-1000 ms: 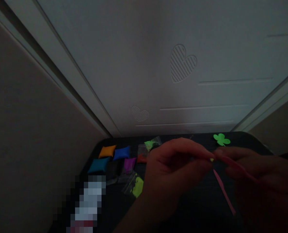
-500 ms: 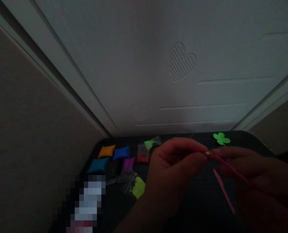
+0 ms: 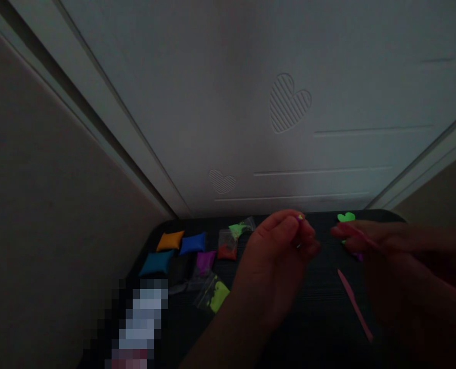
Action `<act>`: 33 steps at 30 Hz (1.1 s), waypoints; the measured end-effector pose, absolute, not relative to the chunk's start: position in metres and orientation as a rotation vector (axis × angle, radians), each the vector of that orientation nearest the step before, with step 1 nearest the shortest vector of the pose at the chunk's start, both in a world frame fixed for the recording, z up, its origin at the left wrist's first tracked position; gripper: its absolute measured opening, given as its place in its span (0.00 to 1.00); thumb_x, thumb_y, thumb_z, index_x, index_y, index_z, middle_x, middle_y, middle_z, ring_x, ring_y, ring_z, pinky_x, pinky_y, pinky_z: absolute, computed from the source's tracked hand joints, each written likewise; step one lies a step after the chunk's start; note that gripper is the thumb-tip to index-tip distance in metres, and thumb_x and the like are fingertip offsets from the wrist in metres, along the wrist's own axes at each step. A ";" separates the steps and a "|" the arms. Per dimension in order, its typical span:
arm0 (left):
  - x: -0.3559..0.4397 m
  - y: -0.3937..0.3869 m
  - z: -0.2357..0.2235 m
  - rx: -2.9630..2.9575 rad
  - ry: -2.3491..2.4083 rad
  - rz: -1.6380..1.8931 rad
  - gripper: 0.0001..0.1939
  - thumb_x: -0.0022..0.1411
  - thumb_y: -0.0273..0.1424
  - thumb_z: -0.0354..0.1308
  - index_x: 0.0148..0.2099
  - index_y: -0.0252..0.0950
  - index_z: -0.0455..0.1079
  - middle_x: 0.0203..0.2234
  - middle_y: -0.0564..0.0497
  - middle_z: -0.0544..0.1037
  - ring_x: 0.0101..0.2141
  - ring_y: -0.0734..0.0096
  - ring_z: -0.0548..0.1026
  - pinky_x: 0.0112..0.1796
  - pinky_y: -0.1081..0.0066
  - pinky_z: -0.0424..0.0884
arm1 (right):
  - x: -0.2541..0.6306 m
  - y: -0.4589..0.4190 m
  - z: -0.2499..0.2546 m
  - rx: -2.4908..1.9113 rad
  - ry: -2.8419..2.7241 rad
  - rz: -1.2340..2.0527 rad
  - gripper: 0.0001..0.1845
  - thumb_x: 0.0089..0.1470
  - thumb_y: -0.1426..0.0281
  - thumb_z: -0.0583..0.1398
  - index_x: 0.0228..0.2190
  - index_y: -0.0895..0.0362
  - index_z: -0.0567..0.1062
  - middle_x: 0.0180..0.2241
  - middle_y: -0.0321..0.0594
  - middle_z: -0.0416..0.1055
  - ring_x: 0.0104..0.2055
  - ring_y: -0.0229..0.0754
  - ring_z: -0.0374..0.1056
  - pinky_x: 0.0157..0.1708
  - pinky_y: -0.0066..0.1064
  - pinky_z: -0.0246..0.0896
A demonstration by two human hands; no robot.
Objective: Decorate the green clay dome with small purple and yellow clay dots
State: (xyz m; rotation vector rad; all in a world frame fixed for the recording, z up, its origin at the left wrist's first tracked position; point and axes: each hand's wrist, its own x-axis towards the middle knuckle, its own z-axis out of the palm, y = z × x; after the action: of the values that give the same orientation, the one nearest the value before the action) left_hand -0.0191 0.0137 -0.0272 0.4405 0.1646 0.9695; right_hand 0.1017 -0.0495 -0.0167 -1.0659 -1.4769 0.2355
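Observation:
Between its thumb and fingertips my left hand (image 3: 276,256) pinches a tiny purple and yellow piece of clay (image 3: 299,218), held up over the dark table. My right hand (image 3: 412,266), off to the right, is closed around a thin pink modelling tool (image 3: 360,234) whose tip points left, apart from the piece. A green clover-like shape (image 3: 346,218) lies behind the right hand, which hides part of it. Just below those fingers shows a bit of purple (image 3: 359,257). A second pink tool, knife-shaped (image 3: 354,306), rests on the table between the hands.
Left of my hands lie packets of clay: orange (image 3: 170,240), blue (image 3: 193,244), teal (image 3: 156,263), black, purple (image 3: 205,262), yellow-green (image 3: 219,296), orange-red (image 3: 227,252) and green (image 3: 235,230). A blurred-out pale object (image 3: 141,320) stands front left. A white panel with hearts (image 3: 247,128) rises behind the table.
My hands have moved apart. The left turned and shifted left with the clay piece; the right drew the pink tool away from it and now covers more of the green shape.

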 end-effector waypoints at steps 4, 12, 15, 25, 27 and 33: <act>-0.017 0.019 -0.032 0.361 0.213 0.980 0.03 0.54 0.28 0.59 0.32 0.34 0.71 0.23 0.56 0.70 0.27 0.82 0.67 0.29 0.78 0.64 | 0.105 -0.056 -0.023 -1.131 -1.208 0.287 0.06 0.55 0.71 0.55 0.36 0.53 0.70 0.36 0.40 0.70 0.39 0.40 0.70 0.38 0.31 0.69; -0.021 0.036 -0.036 0.312 0.303 1.073 0.03 0.53 0.27 0.60 0.32 0.33 0.71 0.22 0.56 0.69 0.25 0.82 0.66 0.27 0.78 0.62 | 0.104 -0.063 -0.112 -1.398 -2.137 0.146 0.12 0.52 0.77 0.55 0.39 0.53 0.68 0.33 0.36 0.71 0.36 0.40 0.66 0.37 0.36 0.61; -0.021 0.042 -0.040 0.297 0.315 1.083 0.04 0.52 0.27 0.61 0.32 0.33 0.71 0.24 0.56 0.70 0.26 0.82 0.67 0.27 0.78 0.61 | 0.091 -0.069 -0.150 -1.423 -2.282 0.186 0.12 0.50 0.74 0.58 0.39 0.54 0.69 0.34 0.37 0.72 0.37 0.42 0.66 0.41 0.38 0.59; -0.013 0.034 -0.045 0.335 0.336 1.049 0.04 0.52 0.28 0.61 0.32 0.34 0.72 0.27 0.55 0.73 0.27 0.81 0.69 0.29 0.77 0.63 | 0.083 -0.054 -0.159 -1.457 -2.202 0.125 0.13 0.49 0.76 0.58 0.38 0.53 0.71 0.33 0.36 0.72 0.35 0.40 0.67 0.37 0.33 0.61; -0.011 0.031 -0.045 0.354 0.328 1.040 0.04 0.52 0.28 0.61 0.32 0.34 0.72 0.27 0.55 0.73 0.28 0.81 0.69 0.30 0.77 0.64 | 0.092 -0.054 -0.132 -1.471 -2.038 0.101 0.13 0.50 0.78 0.55 0.38 0.53 0.70 0.35 0.37 0.72 0.37 0.39 0.67 0.37 0.32 0.62; -0.008 0.015 -0.041 0.435 0.272 1.020 0.05 0.49 0.26 0.63 0.31 0.32 0.74 0.27 0.54 0.75 0.29 0.80 0.71 0.32 0.78 0.67 | 0.097 -0.052 -0.049 -1.336 -1.532 -0.010 0.09 0.54 0.75 0.55 0.38 0.52 0.68 0.36 0.37 0.70 0.40 0.36 0.66 0.38 0.30 0.63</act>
State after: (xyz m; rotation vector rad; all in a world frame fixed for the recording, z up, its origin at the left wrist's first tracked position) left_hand -0.0080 0.0151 -0.0407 0.4352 0.2718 1.0203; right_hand 0.0974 -0.0522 -0.0491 -1.3359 -1.5317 -0.0102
